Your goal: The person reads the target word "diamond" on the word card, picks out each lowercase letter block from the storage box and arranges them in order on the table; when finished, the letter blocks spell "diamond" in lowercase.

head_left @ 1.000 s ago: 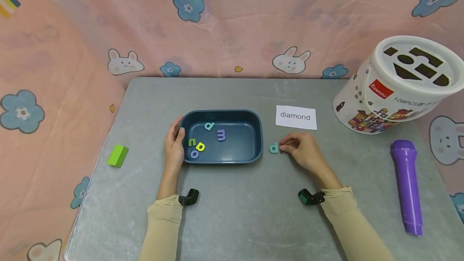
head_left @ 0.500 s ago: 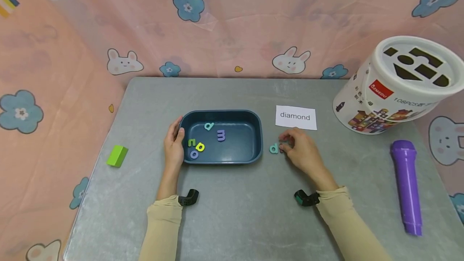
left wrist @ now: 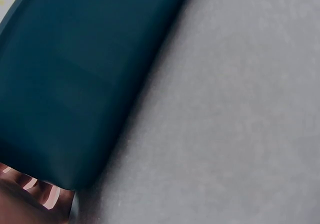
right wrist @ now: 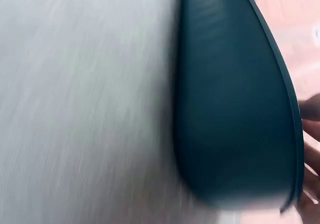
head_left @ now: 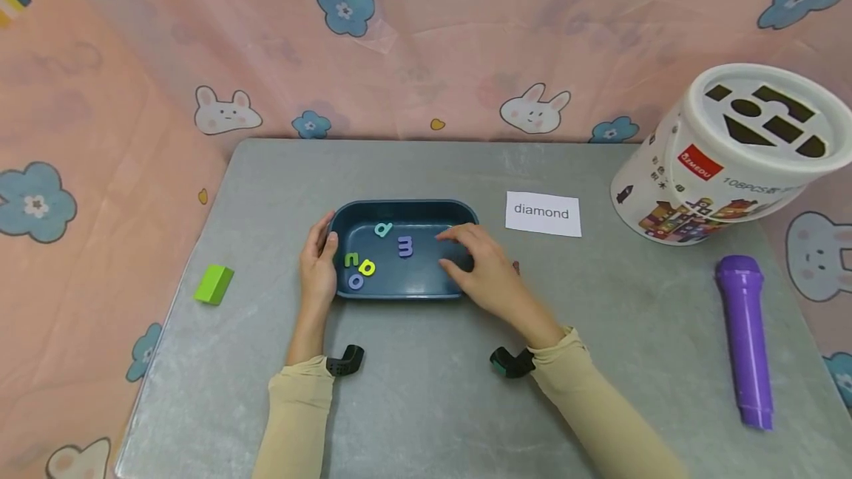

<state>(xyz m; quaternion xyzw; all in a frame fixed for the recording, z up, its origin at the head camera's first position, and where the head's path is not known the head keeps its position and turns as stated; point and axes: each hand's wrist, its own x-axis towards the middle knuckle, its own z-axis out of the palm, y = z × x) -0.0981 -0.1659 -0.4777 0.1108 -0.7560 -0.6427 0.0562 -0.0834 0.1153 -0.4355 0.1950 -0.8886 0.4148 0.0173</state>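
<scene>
My left hand grips the left end of the dark blue tray, its thumb at the rim. In the left wrist view, curled fingers show at the tray's end. My right hand hovers over the tray's right end, thumb and fingers apart with nothing between them. Inside the tray lie a purple letter m, a teal letter, a green n, a yellow letter and a blue-purple o. A small reddish piece peeks out beside the right hand, mostly hidden.
A white card reading "diamond" lies right of the tray. Farther right stand a white lidded bucket and a purple microphone-shaped tube, which lies flat. A green block sits near the table's left edge.
My right hand has moved left from the small pieces beside the card to over the tray's right end, and its fingers have spread. The teal d there is hidden now. The left hand stays put.
</scene>
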